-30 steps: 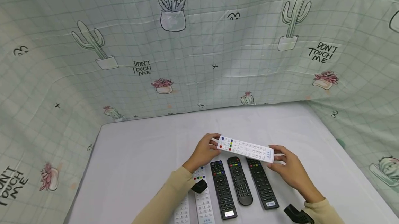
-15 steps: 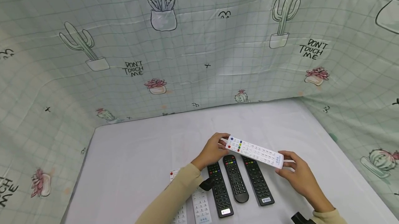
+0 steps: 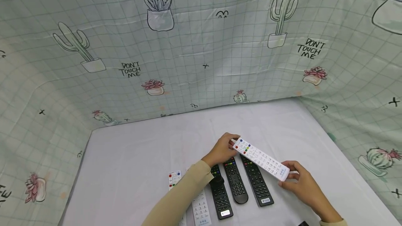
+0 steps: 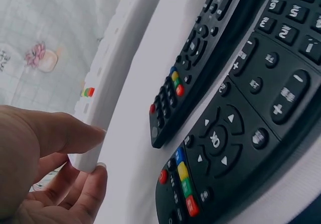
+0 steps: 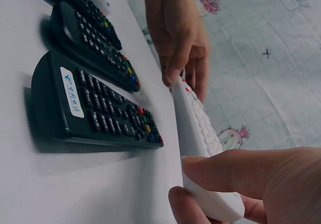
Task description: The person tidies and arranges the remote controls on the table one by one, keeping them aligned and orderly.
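Observation:
A white remote control (image 3: 261,159) with white keys and a few coloured ones is held slantwise above the table by both hands. My left hand (image 3: 222,149) pinches its upper end, where the red and blue keys are. At the lower end, my right hand (image 3: 302,184) grips it between thumb and fingers. In the left wrist view the left thumb (image 4: 75,133) lies on the remote's side edge. The right thumb (image 5: 215,173) presses the near edge in the right wrist view. Under and left of the held remote, a black remote (image 3: 258,182) lies on the table.
Left of that lie a round-ended black remote (image 3: 237,182), another black remote (image 3: 222,201) and two white remotes (image 3: 201,208), partly hidden by the left sleeve (image 3: 182,194). The white table (image 3: 132,156) meets a cactus-print curtain (image 3: 188,51) behind.
The held white remote has shifted right over the table and tilted more steeply, its right end lower. Both hands moved with it, and the head view turned slightly right.

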A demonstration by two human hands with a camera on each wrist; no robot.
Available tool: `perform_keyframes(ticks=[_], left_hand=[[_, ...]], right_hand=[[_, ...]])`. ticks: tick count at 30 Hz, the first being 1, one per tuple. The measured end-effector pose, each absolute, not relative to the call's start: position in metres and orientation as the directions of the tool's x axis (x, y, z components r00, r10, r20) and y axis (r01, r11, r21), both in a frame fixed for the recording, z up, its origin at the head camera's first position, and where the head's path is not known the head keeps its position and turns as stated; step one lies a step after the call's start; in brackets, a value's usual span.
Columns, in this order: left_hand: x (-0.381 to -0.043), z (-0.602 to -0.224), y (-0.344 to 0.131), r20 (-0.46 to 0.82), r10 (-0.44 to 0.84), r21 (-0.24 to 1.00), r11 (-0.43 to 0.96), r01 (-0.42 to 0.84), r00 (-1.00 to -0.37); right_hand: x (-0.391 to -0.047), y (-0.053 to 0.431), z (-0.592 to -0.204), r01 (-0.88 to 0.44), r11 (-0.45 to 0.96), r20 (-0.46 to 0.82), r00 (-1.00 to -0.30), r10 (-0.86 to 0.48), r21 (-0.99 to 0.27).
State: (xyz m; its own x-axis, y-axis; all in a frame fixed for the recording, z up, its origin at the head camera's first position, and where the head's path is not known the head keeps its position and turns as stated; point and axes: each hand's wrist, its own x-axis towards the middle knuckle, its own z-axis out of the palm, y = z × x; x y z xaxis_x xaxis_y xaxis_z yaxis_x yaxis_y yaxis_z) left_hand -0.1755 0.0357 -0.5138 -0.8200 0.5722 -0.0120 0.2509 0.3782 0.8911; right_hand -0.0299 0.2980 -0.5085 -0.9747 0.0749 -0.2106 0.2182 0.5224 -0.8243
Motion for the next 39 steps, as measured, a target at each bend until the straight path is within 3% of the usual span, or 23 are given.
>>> perform_keyframes(ticks=[12, 21, 39], left_hand=[[-0.183, -0.514, 0.059, -0.06, 0.621, 0.844, 0.449, 0.293, -0.781], [-0.186, -0.515, 0.078, -0.061, 0.653, 0.792, 0.491, 0.362, -0.755], [-0.187, -0.525, 0.105, -0.063, 0.696, 0.729, 0.521, 0.443, -0.715]], right_hand=[[-0.019, 0.3, -0.514, 0.265, 0.546, -0.271, -0.96, 0.072, -0.795], [-0.013, 0.303, -0.521, 0.213, 0.569, -0.224, -0.973, 0.051, -0.795], [-0.006, 0.306, -0.531, 0.265, 0.634, -0.275, -0.958, 0.085, -0.727]])
